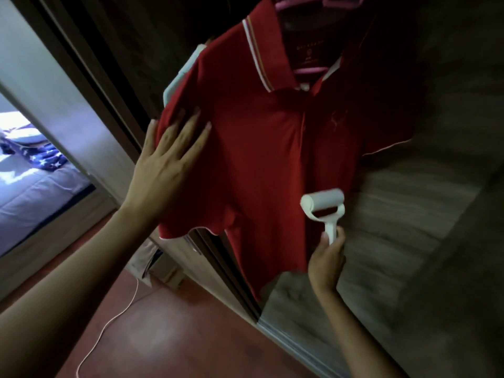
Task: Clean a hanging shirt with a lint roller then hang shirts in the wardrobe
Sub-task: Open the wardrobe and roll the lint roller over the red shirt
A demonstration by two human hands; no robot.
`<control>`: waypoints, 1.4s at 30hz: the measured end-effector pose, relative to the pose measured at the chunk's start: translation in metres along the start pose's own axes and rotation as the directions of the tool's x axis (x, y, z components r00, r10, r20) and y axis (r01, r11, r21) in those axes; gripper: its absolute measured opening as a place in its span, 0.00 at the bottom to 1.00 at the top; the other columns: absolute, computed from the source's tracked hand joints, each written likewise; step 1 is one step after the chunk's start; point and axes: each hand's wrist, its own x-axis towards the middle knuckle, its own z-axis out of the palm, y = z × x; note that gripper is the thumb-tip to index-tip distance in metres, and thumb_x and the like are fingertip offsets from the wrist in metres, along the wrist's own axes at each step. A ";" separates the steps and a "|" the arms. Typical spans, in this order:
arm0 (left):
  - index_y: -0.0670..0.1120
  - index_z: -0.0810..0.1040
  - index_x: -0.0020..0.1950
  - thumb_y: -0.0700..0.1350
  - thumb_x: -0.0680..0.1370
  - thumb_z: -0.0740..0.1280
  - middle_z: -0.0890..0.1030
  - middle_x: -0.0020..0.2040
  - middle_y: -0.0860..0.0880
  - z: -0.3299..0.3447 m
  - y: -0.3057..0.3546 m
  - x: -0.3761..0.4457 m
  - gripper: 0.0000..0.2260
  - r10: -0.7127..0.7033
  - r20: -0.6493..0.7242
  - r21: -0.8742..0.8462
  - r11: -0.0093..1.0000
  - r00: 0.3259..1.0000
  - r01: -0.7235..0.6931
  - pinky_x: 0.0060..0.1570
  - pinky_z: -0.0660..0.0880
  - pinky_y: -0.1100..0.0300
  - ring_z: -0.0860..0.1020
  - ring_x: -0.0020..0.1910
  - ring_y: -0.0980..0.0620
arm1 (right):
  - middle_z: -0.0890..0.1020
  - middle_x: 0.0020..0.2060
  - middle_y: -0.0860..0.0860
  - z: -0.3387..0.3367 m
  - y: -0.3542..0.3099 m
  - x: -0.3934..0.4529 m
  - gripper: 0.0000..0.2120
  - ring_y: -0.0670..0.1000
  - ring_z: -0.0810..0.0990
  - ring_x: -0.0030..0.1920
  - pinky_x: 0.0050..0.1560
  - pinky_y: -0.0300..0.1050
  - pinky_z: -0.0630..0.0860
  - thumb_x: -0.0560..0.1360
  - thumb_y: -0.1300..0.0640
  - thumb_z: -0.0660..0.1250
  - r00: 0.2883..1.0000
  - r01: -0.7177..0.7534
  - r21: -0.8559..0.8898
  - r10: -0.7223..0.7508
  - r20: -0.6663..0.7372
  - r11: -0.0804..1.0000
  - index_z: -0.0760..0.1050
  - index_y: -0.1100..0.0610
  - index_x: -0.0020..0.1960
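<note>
A red polo shirt [261, 148] with a white-striped collar hangs on a pink hanger [308, 70] in front of the wooden wardrobe door [414, 214]. My left hand [166, 165] lies flat with spread fingers on the shirt's left sleeve and shoulder. My right hand [326, 261] grips the handle of a white lint roller [323, 207], whose roll rests against the shirt's lower front. A pale garment [177, 77] peeks out behind the red shirt's left shoulder.
The wardrobe's open edge [218, 257] runs down behind the shirt, with a box-like item [161, 268] low inside. A white cable [109, 326] trails over the red floor. At the left a doorway opens onto a bed [35, 192] with blue bedding.
</note>
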 end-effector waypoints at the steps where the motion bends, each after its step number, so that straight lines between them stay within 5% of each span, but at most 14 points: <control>1: 0.47 0.52 0.78 0.41 0.80 0.55 0.54 0.78 0.43 0.001 0.001 0.001 0.26 -0.004 0.002 -0.007 1.000 1.000 0.004 0.74 0.47 0.39 0.53 0.77 0.42 | 0.80 0.48 0.56 0.000 -0.013 -0.001 0.16 0.54 0.78 0.43 0.43 0.38 0.65 0.81 0.60 0.59 0.998 0.069 0.037 -0.069 -0.002 0.997 0.67 0.63 0.66; 5: 0.46 0.52 0.78 0.41 0.80 0.52 0.53 0.78 0.43 0.004 0.007 0.004 0.26 -0.008 0.006 -0.035 0.999 1.000 0.008 0.74 0.47 0.39 0.52 0.77 0.43 | 0.77 0.48 0.52 0.014 -0.014 -0.008 0.15 0.50 0.77 0.43 0.42 0.40 0.70 0.80 0.61 0.60 0.976 0.173 0.025 -0.175 0.131 0.985 0.67 0.63 0.66; 11: 0.46 0.51 0.79 0.42 0.79 0.56 0.51 0.79 0.43 0.003 0.013 -0.002 0.29 0.001 0.027 -0.061 0.998 1.000 0.001 0.75 0.45 0.42 0.48 0.77 0.45 | 0.81 0.55 0.57 0.029 0.079 -0.056 0.17 0.56 0.82 0.50 0.43 0.49 0.77 0.81 0.53 0.58 0.919 0.163 -0.361 -0.009 0.393 0.918 0.66 0.56 0.68; 18: 0.46 0.51 0.78 0.40 0.78 0.59 0.51 0.78 0.42 0.004 0.024 -0.008 0.30 0.057 0.033 -0.069 0.996 0.998 -0.054 0.74 0.46 0.42 0.52 0.77 0.43 | 0.82 0.50 0.56 0.033 0.011 -0.057 0.16 0.54 0.81 0.43 0.39 0.45 0.76 0.79 0.58 0.62 0.958 0.221 -0.083 -0.200 0.206 0.972 0.69 0.60 0.65; 22: 0.46 0.50 0.79 0.42 0.78 0.61 0.49 0.79 0.42 0.003 0.028 -0.011 0.32 0.062 0.045 -0.088 0.994 0.997 -0.058 0.74 0.42 0.45 0.46 0.77 0.46 | 0.81 0.46 0.53 0.043 -0.010 -0.050 0.17 0.51 0.80 0.41 0.36 0.48 0.78 0.80 0.50 0.55 0.961 0.195 -0.036 -0.183 0.209 0.980 0.66 0.55 0.66; 29: 0.45 0.51 0.78 0.43 0.75 0.60 0.49 0.79 0.42 -0.002 0.030 -0.014 0.33 0.061 0.051 -0.093 0.994 0.997 -0.056 0.74 0.39 0.46 0.43 0.76 0.48 | 0.81 0.56 0.54 0.031 0.082 -0.087 0.16 0.54 0.80 0.53 0.45 0.48 0.75 0.81 0.52 0.58 0.883 0.237 -0.450 0.002 0.469 0.861 0.68 0.55 0.68; 36: 0.46 0.51 0.78 0.44 0.74 0.62 0.50 0.78 0.41 -0.002 0.032 -0.017 0.35 0.062 0.056 -0.056 0.997 0.997 -0.058 0.73 0.43 0.43 0.44 0.76 0.46 | 0.81 0.51 0.59 0.004 0.027 -0.054 0.16 0.59 0.81 0.47 0.44 0.49 0.76 0.80 0.52 0.58 0.942 0.300 -0.128 -0.273 0.194 0.945 0.67 0.57 0.65; 42: 0.46 0.55 0.78 0.42 0.74 0.67 0.51 0.78 0.40 0.000 0.040 -0.015 0.35 0.076 0.056 -0.045 0.996 0.996 -0.074 0.73 0.44 0.44 0.51 0.77 0.41 | 0.79 0.48 0.56 -0.016 -0.056 0.017 0.15 0.52 0.76 0.42 0.42 0.31 0.63 0.80 0.61 0.60 0.965 0.259 0.113 -0.253 -0.064 0.959 0.68 0.65 0.65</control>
